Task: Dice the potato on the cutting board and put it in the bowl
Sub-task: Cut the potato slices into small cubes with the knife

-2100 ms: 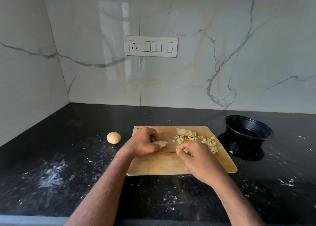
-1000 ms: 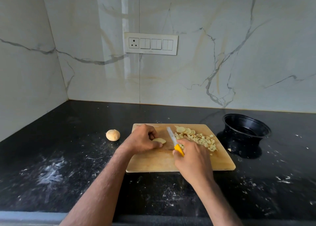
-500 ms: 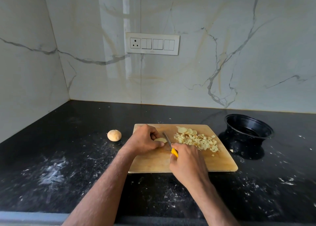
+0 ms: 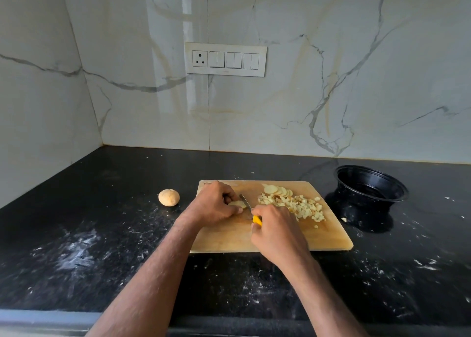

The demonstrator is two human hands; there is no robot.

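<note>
A person's left hand (image 4: 215, 204) curled its fingers over a small pale potato slice (image 4: 238, 204) on the left half of a rectangular light wooden cutting board (image 4: 229, 242), pinning the piece against the wood. The right hand (image 4: 276, 231) was wrapped around the yellow handle of a small knife (image 4: 251, 210), whose thin grey blade angled away from the person and lay against the right side of the held slice. Only a short stretch of the yellow handle showed past the knuckles.

On the right half of the board sat a heap of diced pale potato cubes (image 4: 300, 206), with a few round uncut potato slices (image 4: 276, 191) fanned at its far edge. A round black plastic bowl (image 4: 370, 186) stood on the counter just beyond the board's right edge; no potato could be made out inside it. A small whole tan potato (image 4: 169, 197) rested on the counter to the left of the board, apart from it.

The board lay on a black speckled stone counter (image 4: 102, 234) smeared with white marks, backed by white veined marble wall tiles (image 4: 331, 82) carrying a white switch and socket panel (image 4: 225, 59).
</note>
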